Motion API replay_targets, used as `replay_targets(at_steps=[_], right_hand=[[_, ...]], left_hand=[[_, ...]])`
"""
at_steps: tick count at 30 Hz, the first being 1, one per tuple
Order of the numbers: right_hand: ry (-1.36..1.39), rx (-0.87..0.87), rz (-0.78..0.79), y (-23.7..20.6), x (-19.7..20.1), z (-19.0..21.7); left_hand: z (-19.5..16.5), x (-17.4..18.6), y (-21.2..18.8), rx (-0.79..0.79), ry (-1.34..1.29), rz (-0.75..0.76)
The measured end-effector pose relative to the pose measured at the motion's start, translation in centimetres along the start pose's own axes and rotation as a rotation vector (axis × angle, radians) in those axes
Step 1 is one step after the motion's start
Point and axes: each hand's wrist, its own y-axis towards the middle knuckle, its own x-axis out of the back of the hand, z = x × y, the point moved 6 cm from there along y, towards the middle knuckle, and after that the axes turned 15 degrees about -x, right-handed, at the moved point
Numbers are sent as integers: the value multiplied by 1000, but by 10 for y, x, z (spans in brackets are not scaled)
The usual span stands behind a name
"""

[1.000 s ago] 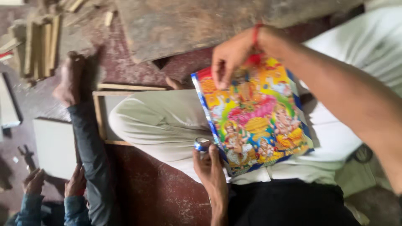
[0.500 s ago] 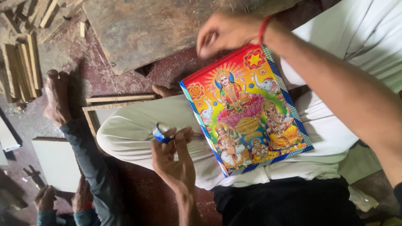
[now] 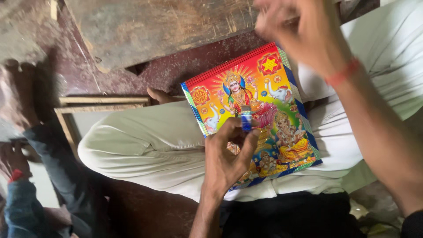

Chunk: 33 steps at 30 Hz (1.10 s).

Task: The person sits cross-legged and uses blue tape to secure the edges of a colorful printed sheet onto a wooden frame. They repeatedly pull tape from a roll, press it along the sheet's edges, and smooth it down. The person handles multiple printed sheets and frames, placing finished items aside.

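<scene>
A bright printed picture (image 3: 273,88) with a red top border and blue edges lies on my lap, across my white trousers (image 3: 145,141). My left hand (image 3: 229,158) reaches up from below and rests over the picture's middle, pinching a small blue tube-like object (image 3: 246,120) between thumb and fingers. My right hand (image 3: 304,31), a red thread on its wrist, hangs blurred above the picture's upper right corner without touching it. Its fingers are curled, and whether they hold anything is unclear.
A worn wooden board (image 3: 167,26) lies on the reddish floor beyond my knee. A light wooden frame (image 3: 101,103) lies on the left, partly under my leg. Another person in blue denim (image 3: 26,202) crouches at the far left, with a bare foot (image 3: 26,88) nearby.
My right hand has let go of the picture's top corner and lifted towards the camera. My left hand has moved from the lower edge onto the middle of the picture with the blue object.
</scene>
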Motion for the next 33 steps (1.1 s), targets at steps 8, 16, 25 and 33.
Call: replay_targets(at_steps=[8, 16, 25, 33], right_hand=[[412, -377, 530, -100, -46, 38], [621, -374, 176, -129, -15, 24], [908, -388, 82, -139, 7, 56], [1041, -409, 61, -152, -3, 62]], left_hand=[[-4, -9, 17, -189, 211, 121], [1, -6, 13, -152, -48, 125], [4, 10, 6, -85, -431, 156], [12, 1, -10, -48, -716, 50]])
